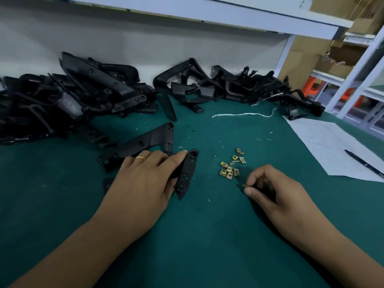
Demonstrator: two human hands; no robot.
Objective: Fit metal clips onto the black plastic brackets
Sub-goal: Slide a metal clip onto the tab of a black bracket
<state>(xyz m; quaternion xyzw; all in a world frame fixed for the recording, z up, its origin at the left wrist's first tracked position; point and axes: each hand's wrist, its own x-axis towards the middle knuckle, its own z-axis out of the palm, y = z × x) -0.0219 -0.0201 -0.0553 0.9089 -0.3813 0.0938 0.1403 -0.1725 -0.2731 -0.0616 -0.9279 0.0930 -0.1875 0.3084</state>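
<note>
Dim, even light falls from above onto the green worktop (207, 235), with soft shadows under the right hand (270, 190). The black bracket piles (72, 100) lose detail in darkness. Wide-angle distortion bends the shelf edge (228, 15); focus is slightly soft throughout

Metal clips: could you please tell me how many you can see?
About 11: roughly ten loose clips clustered on the green mat, one clip pinched in the right hand. Overlaps may hide more.
</note>
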